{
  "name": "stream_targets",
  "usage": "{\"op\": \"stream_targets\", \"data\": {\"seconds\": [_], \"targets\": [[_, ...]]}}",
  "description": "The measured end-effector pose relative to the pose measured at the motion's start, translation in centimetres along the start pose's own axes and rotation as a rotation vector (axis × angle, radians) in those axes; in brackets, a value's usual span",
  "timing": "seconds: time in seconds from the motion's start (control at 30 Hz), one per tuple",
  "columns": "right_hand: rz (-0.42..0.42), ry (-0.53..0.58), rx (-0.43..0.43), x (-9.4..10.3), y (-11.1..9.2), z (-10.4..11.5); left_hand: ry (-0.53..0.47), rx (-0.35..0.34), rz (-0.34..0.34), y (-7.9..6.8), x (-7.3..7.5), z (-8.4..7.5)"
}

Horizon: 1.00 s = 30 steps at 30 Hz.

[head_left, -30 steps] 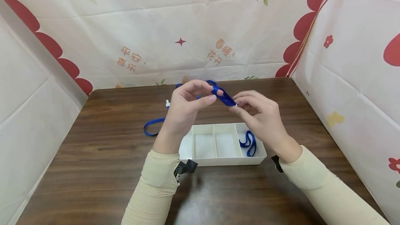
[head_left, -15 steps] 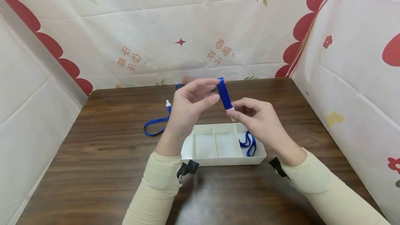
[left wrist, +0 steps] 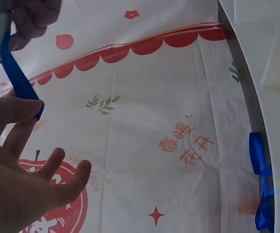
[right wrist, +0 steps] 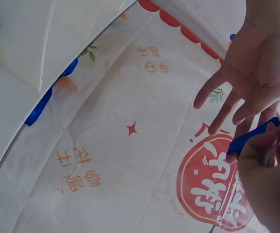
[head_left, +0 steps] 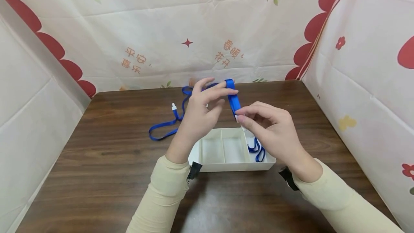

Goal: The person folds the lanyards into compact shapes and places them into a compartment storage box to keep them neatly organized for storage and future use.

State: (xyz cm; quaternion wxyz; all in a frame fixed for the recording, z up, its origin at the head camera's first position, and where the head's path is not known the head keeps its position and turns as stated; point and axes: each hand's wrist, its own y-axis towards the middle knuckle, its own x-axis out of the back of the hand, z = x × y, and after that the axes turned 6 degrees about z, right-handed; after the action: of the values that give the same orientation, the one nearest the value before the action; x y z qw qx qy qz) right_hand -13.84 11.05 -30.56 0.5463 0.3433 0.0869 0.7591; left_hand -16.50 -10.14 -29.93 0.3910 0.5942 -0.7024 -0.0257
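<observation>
A folded blue lanyard [head_left: 234,101] with a white end hangs between my two hands above the tray. My right hand [head_left: 275,127] pinches its lower part by the white end between thumb and fingers. The upper loop passes over fingers of my left hand [head_left: 202,116], which are spread and mostly straight; its thumb stands apart from the strap. In the left wrist view the lanyard [left wrist: 19,80] runs from the right hand to the left fingertips. The white divided tray [head_left: 229,167] below has a coiled blue lanyard [head_left: 260,155] in its right compartment.
Behind and left of the tray, more blue lanyard [head_left: 158,138] lies in loose curves on the brown table [head_left: 106,154], with a white clip [head_left: 174,107]. My left forearm partly covers the tray's left end. Printed cloth walls [head_left: 161,31] stand around the table.
The held lanyard has swung from slanting to nearly upright. My left fingers have spread, with the loop over them. My right hand has shifted slightly down and to the right, still pinching the end.
</observation>
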Motion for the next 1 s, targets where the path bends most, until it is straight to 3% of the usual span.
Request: {"op": "stream_targets", "data": {"seconds": [0.13, 0.27, 0.4, 0.7, 0.87, 1.0], "targets": [[0.016, 0.074, 0.019, 0.2, -0.3, 0.2, 0.073, -0.118, -0.095, 0.1, -0.1, 0.2], [0.051, 0.151, 0.130, 0.2, -0.3, -0.1, 0.069, -0.157, -0.151, 0.2, -0.1, 0.1], [0.053, 0.114, 0.226, 0.1, -0.2, -0.5, 0.059, -0.175, -0.144, 0.1, -0.2, 0.3], [-0.095, 0.029, 0.293, 0.4, 0.2, -0.3, 0.152, -0.288, -0.115, 0.2, -0.7, 0.5], [-0.153, -0.003, 0.235, 1.2, 0.6, 0.2, 0.168, -0.382, -0.062, 0.0, -1.0, 0.8], [-0.159, 0.007, 0.075, 1.8, 1.1, 0.8, 0.144, -0.449, -0.033, -0.2, -1.4, 0.7]]}}
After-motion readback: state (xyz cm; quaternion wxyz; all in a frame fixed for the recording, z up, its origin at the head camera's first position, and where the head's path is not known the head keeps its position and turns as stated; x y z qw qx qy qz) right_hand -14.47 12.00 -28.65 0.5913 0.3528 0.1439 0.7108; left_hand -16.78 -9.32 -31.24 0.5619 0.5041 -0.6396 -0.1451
